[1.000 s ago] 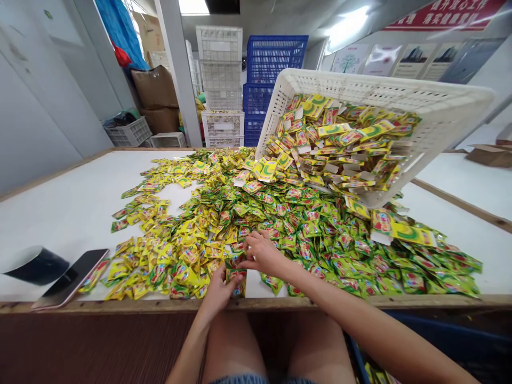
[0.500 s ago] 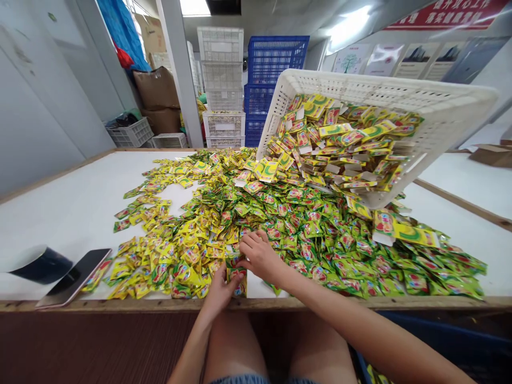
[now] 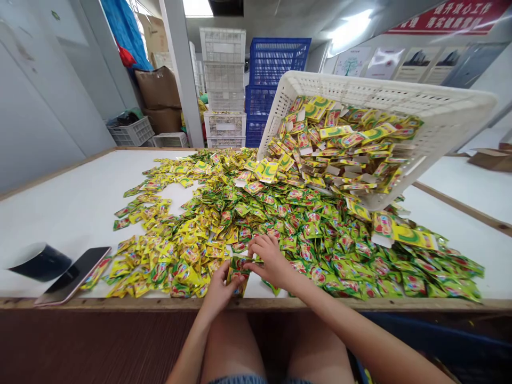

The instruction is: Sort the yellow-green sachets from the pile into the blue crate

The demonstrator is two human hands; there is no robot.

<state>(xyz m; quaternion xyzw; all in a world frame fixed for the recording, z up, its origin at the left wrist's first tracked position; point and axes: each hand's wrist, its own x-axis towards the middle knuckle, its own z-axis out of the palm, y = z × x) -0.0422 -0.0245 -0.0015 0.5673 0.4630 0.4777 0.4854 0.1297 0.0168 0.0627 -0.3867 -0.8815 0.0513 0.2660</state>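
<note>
My left hand [image 3: 220, 288] is at the table's front edge, its thumb and fingers closed around a small printed box [image 3: 241, 290]. A green sachet [image 3: 237, 264] shows at the box's upper end; how far it sits inside is hard to make out. From the right, my right hand [image 3: 272, 262] has curled fingers, with the thumb and fingertips at the sachet's edge. Yellow sachets [image 3: 188, 250] lie heaped beside my left hand, and green sachets [image 3: 320, 240] are heaped beyond and beside my right hand.
A tilted white basket [image 3: 444, 122] of small flat boxes [image 3: 352, 138] rests on the pile at right. At left are a dark cup [image 3: 44, 264] and a phone [image 3: 76, 274]. White crates [image 3: 224, 80] and blue crates [image 3: 276, 61] stand stacked behind the white table [image 3: 52, 208].
My right hand has shifted slightly right and down, uncovering more of the green sachet. My left hand keeps its hold on the box, almost unmoved.
</note>
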